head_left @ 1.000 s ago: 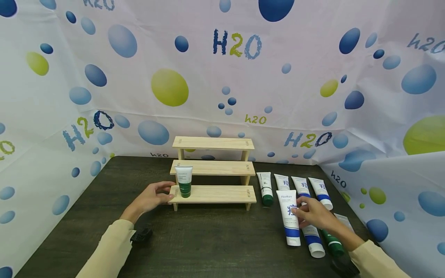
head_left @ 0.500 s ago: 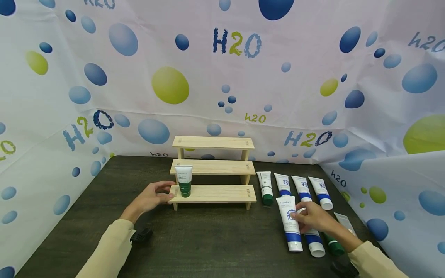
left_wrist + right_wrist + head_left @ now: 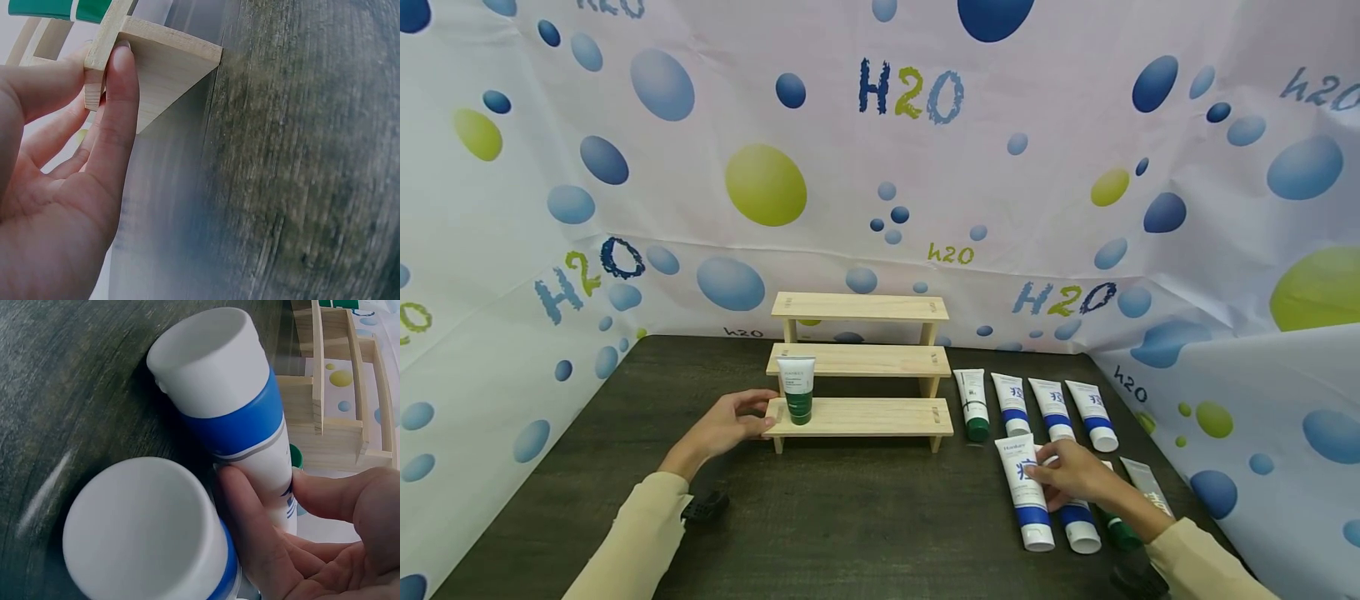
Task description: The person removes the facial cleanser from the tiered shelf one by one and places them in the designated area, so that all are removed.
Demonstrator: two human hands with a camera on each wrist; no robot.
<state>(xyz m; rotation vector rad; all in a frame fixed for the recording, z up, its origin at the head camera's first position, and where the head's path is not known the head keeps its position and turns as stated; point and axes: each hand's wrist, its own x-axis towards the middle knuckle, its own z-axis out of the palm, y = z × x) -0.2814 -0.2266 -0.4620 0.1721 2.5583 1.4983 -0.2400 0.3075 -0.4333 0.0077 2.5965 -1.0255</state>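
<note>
A three-tier wooden display stand (image 3: 872, 417) stands at the centre of the table. My left hand (image 3: 722, 429) pinches the left end of its lowest board (image 3: 95, 78) between thumb and fingers. A small white-and-green tube (image 3: 797, 390) stands upright on that board's left end. At the right, my right hand (image 3: 1073, 477) holds a white squeeze tube (image 3: 1026, 492) with a blue band and blue lettering. Its cap (image 3: 203, 362) points toward the near side. Right beside it lies another blue-banded tube (image 3: 144, 531), partly hidden by the hand in the head view.
Behind the right hand lies a row of tubes: one white-and-green tube (image 3: 973, 406) and several blue-banded ones (image 3: 1092, 417). A grey-white tube (image 3: 1145, 485) and a green-capped tube (image 3: 1122, 532) lie near the right forearm. A patterned curtain (image 3: 880, 167) encloses the dark table (image 3: 850, 525).
My right hand has brought the blue-banded tube nearer the front edge and lower, uncovering more of the tube behind it. The left hand stays on the stand.
</note>
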